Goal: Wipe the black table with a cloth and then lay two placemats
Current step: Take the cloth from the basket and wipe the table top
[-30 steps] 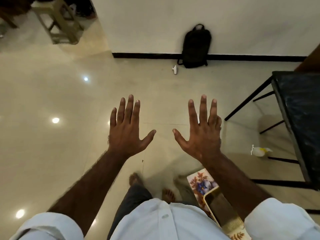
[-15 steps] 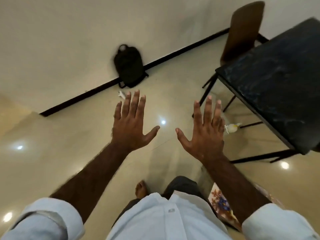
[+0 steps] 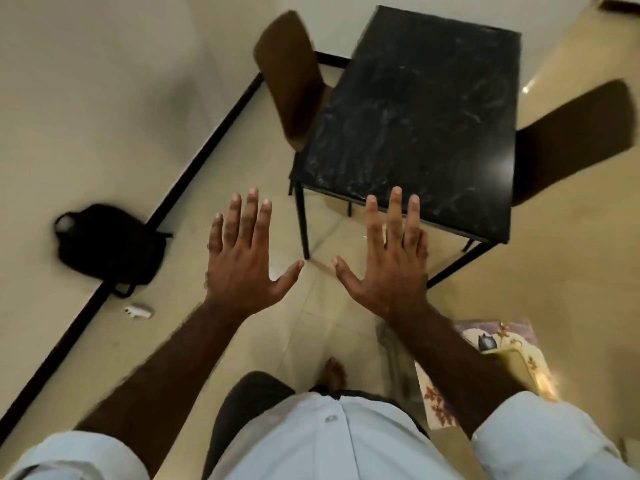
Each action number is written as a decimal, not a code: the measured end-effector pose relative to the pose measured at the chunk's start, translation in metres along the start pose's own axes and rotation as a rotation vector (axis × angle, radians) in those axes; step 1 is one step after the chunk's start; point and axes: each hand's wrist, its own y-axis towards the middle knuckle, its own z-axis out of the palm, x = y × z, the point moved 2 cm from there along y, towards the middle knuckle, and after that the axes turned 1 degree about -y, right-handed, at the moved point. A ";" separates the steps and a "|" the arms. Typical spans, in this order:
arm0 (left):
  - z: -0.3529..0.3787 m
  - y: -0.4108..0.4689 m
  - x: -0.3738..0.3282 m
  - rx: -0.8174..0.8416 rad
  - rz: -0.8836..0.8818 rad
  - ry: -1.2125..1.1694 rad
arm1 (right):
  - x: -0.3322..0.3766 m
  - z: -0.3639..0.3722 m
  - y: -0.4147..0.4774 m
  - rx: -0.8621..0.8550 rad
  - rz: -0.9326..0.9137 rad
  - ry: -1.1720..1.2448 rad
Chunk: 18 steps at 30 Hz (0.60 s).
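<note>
The black table [image 3: 415, 109] with a smeared marbled top stands ahead at the upper right. My left hand [image 3: 242, 261] and my right hand [image 3: 391, 265] are held out flat in the air before me, fingers spread, palms down, holding nothing. My right fingertips overlap the table's near edge in the view. Floral placemats [image 3: 433, 396] lie low at the right, beside my right forearm, partly hidden by it. No cloth is visible.
A brown chair [image 3: 287, 77] is tucked at the table's left side, and another chair [image 3: 571, 140] stands at its right. A black backpack [image 3: 107, 247] leans at the wall on the left, with a small white object [image 3: 138, 310] on the tiled floor near it.
My view has swung right and up, so the whole table and both chairs now show. The backpack has shifted to the left. Both hands stay spread and empty.
</note>
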 end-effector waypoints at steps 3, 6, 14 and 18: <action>0.012 0.050 -0.016 0.029 0.100 -0.046 | -0.014 0.001 0.016 -0.004 0.128 -0.024; 0.029 0.099 -0.039 0.042 0.267 -0.100 | -0.034 0.002 0.026 -0.028 0.258 -0.049; 0.072 0.214 -0.117 0.168 0.725 -0.193 | -0.056 0.009 0.042 0.023 0.673 -0.124; 0.082 0.236 -0.158 0.229 0.934 -0.212 | -0.063 0.012 0.036 0.032 0.903 -0.113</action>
